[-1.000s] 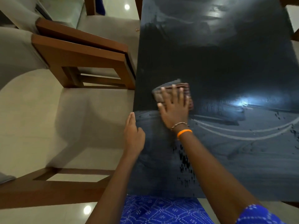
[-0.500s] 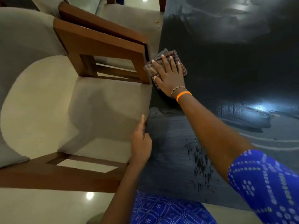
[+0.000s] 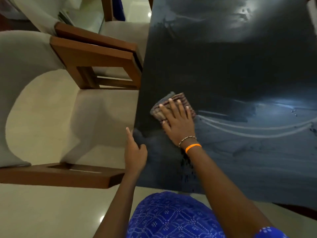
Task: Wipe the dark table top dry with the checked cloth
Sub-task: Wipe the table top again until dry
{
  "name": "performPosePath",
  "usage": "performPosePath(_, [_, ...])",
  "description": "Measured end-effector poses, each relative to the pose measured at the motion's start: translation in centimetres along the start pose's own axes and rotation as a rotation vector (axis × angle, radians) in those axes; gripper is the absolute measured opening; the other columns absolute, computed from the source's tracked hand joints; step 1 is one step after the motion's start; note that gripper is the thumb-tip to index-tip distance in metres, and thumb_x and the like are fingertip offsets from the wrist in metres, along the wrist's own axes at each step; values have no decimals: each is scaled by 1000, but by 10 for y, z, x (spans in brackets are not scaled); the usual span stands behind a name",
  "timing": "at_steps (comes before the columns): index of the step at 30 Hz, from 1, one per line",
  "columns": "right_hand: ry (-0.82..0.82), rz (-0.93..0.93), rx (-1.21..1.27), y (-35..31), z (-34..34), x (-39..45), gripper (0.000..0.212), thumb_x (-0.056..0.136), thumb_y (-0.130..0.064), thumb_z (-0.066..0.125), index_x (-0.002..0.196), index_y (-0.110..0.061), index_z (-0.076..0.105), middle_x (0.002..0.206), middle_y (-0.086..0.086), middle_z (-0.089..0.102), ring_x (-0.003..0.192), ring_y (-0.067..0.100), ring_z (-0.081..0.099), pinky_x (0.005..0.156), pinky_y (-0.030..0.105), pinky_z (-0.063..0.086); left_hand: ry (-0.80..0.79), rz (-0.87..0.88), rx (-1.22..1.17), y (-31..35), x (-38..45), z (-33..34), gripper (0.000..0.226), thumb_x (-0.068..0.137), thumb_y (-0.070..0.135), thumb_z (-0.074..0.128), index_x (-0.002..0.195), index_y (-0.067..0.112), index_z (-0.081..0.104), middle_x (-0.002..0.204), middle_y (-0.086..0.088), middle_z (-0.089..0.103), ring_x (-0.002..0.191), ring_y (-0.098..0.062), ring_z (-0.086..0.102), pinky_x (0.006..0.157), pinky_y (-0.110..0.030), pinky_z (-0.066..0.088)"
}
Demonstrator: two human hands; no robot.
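Note:
The dark table top [image 3: 223, 69] fills the right of the head view. Its near part is greyish and wet with curved streaks; the far part looks darker. The folded checked cloth [image 3: 178, 100] lies on the table near its left edge. My right hand [image 3: 178, 122] presses flat on the cloth with fingers spread, an orange band and a bead bracelet on the wrist. My left hand [image 3: 135, 152] rests against the table's left edge, nearer to me, index finger extended, holding nothing.
A cushioned chair [image 3: 51, 117] with brown wooden arms [image 3: 96, 54] stands right against the table's left edge. A second chair [image 3: 120, 31] stands behind it. Pale tiled floor [image 3: 51, 212] lies below, and my blue patterned garment [image 3: 171, 219] shows at the bottom.
My right hand drew the cloth back from the far left edge of the table toward me and a little to the right. My left hand stayed at the table's edge.

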State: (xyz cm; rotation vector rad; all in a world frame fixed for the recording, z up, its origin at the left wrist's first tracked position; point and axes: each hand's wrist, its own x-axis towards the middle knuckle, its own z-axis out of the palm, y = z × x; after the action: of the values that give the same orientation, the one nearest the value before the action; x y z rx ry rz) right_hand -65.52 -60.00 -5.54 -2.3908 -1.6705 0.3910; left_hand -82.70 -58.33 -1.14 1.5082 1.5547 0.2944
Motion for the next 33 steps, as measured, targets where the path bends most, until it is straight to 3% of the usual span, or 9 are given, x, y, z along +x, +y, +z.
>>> performPosePath(2, [64,128,-19,43,-12,-22,57,92,-37,43,145,-35,24,158,2,15,146,29,10,117,45,3,-10,-9,36,-2,-9,6,77,87,3,48,148,15,1,156,-6,16,141,-22,19,107,-23,16])
performPosePath(8, [158,519,-59,158,-44,-88,57,93,-31,46,146,-31,25,159,5,15,145,33,12,117,52,9,-32,-71,18,-7,-16,8,76,87,8,49,148,15,4,156,-8,18,142,-26,20,116,-43,22])
performPosePath(13, [210,729,3,145,-38,-93,60,93,-29,47,147,-27,22,159,8,10,145,35,7,116,55,4,-59,-54,0,-11,-12,-4,69,87,9,47,147,18,14,153,-4,26,138,-25,28,110,-40,28])
performPosePath(16, [188,645,-14,87,-21,-68,61,92,-35,46,147,-29,21,159,9,10,145,36,6,115,55,3,-108,-54,-53,-14,-6,-12,67,87,9,45,147,20,16,150,-1,30,134,-23,33,103,-37,34])
performPosePath(21, [38,314,-1,-41,10,-11,60,94,-38,38,148,-31,14,160,8,5,146,34,0,115,53,-1,-235,-78,-172,-25,5,-31,66,85,2,42,146,19,24,141,1,44,110,-10,49,81,-20,44])
performPosePath(25, [-62,62,-2,-115,35,2,58,93,-36,39,147,-32,18,160,6,6,147,30,2,116,49,0,-291,-66,-250,-33,6,-43,60,78,-10,36,131,17,49,114,-2,62,84,-1,55,62,-16,45])
performPosePath(28, [-54,-43,4,-119,41,-12,56,93,-36,39,146,-32,23,159,4,13,146,28,8,116,48,2,-303,-69,-270,-38,2,-50,50,83,-8,35,113,24,58,101,3,64,77,7,60,54,-6,45])
performPosePath(30, [-19,-32,-4,-99,37,-24,57,91,-36,41,146,-33,25,158,3,17,146,28,12,116,48,6,-314,-56,-271,-42,1,-50,53,86,-7,34,119,28,55,101,10,62,73,14,59,54,-4,45])
performPosePath(33, [57,153,-41,-41,22,-44,59,89,-37,38,146,-33,24,158,2,18,146,27,13,116,47,7,-308,-79,-255,-45,2,-46,53,90,-1,33,135,24,45,117,10,56,84,8,54,64,-12,47])
